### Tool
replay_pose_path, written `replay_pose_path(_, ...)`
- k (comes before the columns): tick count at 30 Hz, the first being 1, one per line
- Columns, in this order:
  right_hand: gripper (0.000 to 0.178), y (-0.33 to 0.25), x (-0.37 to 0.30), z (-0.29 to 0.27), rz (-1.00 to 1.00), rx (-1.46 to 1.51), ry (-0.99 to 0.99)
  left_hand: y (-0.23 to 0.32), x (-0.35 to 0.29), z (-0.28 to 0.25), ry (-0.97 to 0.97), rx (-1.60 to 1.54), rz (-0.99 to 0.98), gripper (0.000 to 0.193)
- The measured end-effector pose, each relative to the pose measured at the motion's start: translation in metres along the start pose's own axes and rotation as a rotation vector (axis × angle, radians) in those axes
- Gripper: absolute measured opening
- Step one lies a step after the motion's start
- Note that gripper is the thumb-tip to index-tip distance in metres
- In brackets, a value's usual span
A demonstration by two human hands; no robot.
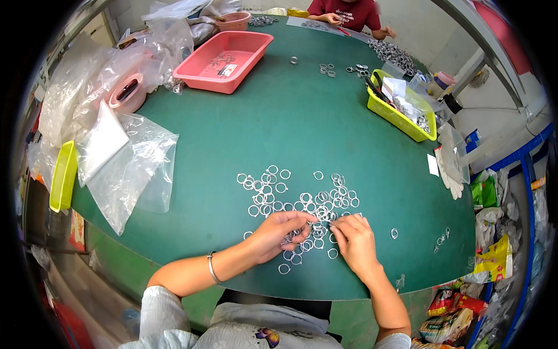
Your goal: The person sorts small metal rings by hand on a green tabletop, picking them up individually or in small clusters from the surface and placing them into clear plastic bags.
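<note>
Many small silver metal rings with little tabs (266, 189) lie in a loose heap on the green table in front of me. My left hand (283, 234) is curled over the near part of the heap, with several rings showing between its bent fingers. Its thumb and forefinger point toward my right hand (354, 241), a short gap away. The right fingers are drawn together at the tips, right beside the heap; whatever they pinch is too small to make out. A bracelet (213, 267) circles my left wrist.
A pink tray (224, 61) with some rings stands far left, near plastic bags (136, 168) and a narrow yellow-green tray (63, 176). At right sit a yellow-green basket (401, 119) and white gloves (449, 174). Across the table, a person in dark red (354, 14) works near another ring pile (395, 55).
</note>
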State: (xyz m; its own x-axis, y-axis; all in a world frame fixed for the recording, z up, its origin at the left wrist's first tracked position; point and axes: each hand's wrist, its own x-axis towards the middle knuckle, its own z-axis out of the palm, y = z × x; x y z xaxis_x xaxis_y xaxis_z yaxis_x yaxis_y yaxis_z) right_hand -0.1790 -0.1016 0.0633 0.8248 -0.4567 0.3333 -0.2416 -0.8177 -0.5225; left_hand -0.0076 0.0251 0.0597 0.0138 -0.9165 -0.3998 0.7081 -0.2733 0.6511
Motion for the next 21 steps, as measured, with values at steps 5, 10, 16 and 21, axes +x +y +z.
replay_pose_path(5,0.009,-0.012,0.012,-0.004,0.461,0.784,-0.111,-0.001,-0.001,0.005,-0.063,0.087,-0.037,0.03)
replay_pose_path(10,0.01,-0.016,0.032,-0.007,0.281,0.51,-0.124,-0.004,0.002,-0.004,-0.057,0.131,-0.039,0.026)
replay_pose_path(16,0.015,0.027,0.047,-0.007,0.086,-0.135,0.019,0.003,-0.001,-0.004,-0.081,0.036,-0.007,0.014)
replay_pose_path(21,0.017,0.034,0.04,0.002,0.068,-0.134,0.046,0.002,0.001,-0.006,-0.143,-0.005,0.085,0.015)
